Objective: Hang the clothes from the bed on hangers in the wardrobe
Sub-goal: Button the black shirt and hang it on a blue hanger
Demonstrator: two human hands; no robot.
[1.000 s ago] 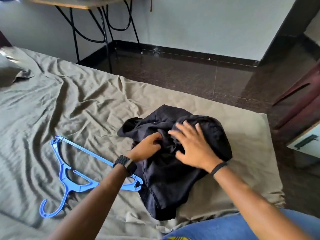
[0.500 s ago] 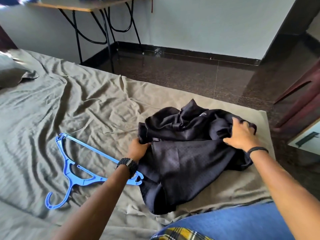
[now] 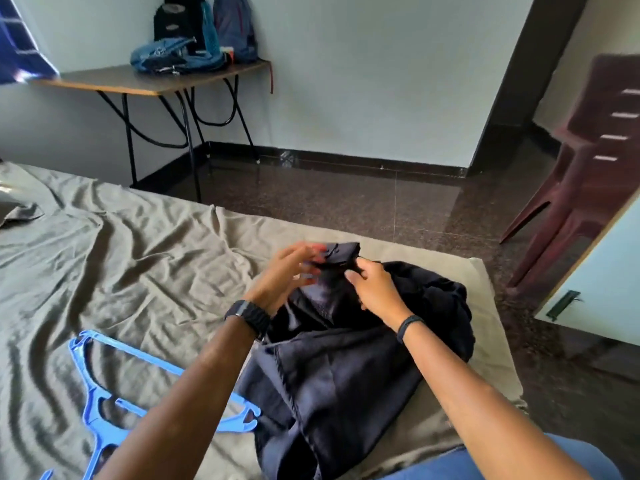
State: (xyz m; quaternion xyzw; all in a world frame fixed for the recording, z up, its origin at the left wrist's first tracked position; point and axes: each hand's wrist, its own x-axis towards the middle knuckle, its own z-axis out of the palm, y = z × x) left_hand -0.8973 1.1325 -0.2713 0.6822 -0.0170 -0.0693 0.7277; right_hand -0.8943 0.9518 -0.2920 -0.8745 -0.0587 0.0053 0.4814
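1. I am looking at the garment (image 3: 349, 379), a dark navy cloth that is lying crumpled on the bed (image 3: 121, 258), near the bed's right corner.
2. Its upper part is being lifted off the sheet between my two hands, while the lower part is spreading toward my lap.
3. My right hand (image 3: 375, 289) is pinching the raised fold, with the fingers curling over the cloth.
4. My left hand (image 3: 287, 275) is reaching the same fold from the left; its fingers are blurred, so I cannot tell if they are gripping the cloth or only touching it.
5. I am wearing a black watch on the left wrist and a thin black band on the right wrist.
6. The hanger (image 3: 104, 407), blue plastic, is lying flat on the sheet to the left of the garment, and my left forearm is crossing over it.
7. One end of the hanger is lying just beside the garment's left edge.
8. Farther away, a table (image 3: 152, 81) is standing by the wall, and bags (image 3: 194, 39) are sitting on it.
9. At the right, a dark brown chair (image 3: 595, 161) is standing on the floor, well apart from the bed.
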